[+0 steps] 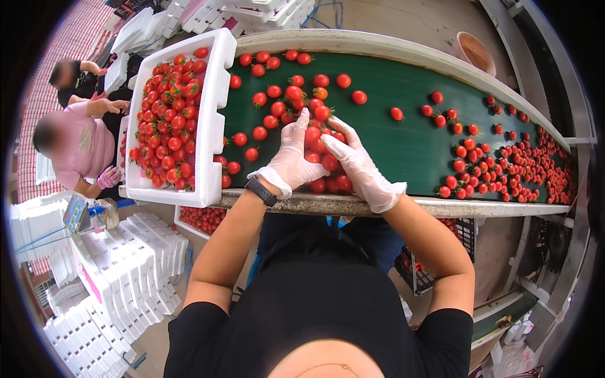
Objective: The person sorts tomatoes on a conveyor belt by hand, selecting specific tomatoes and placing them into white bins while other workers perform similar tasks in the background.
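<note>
The left hand point(290, 155) and right hand point(358, 162) were spread, cupping cherry tomatoes point(312, 137) on the green conveyor belt point(403, 154). Light, even palm pressure probably suited the fruit best. The white foam crate point(210, 148) bounded the left; the near rail point(435, 208) lay beneath the wrists; bare belt gave room rightward.

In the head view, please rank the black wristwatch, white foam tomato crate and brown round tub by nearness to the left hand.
1. Black wristwatch, just behind the left hand.
2. White foam tomato crate, to its left.
3. Brown round tub, upper right.
</note>
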`<action>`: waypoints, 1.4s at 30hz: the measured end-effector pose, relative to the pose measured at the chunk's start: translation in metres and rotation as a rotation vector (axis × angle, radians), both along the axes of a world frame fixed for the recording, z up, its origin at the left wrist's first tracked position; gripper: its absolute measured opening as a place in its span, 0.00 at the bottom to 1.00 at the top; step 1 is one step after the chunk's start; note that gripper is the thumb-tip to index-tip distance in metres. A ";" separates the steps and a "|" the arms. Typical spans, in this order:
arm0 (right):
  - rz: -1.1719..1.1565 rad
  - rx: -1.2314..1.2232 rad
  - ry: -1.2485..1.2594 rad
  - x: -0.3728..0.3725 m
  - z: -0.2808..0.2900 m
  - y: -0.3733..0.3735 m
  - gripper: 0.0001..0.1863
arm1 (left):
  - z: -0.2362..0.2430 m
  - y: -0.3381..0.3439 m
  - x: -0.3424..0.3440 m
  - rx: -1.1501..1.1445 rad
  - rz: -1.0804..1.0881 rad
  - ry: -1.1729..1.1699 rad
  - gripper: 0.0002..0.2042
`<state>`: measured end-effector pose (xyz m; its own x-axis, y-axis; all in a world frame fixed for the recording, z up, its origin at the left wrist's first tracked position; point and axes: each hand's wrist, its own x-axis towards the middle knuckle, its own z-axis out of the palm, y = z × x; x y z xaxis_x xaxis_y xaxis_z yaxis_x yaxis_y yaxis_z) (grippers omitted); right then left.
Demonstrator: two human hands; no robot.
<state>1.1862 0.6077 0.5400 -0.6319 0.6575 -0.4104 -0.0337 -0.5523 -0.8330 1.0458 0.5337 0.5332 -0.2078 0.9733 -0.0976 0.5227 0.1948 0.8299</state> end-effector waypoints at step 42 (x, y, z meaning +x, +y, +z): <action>-0.209 1.365 -0.910 0.245 0.080 0.140 0.18 | 0.098 0.011 0.010 0.123 0.020 -0.032 0.29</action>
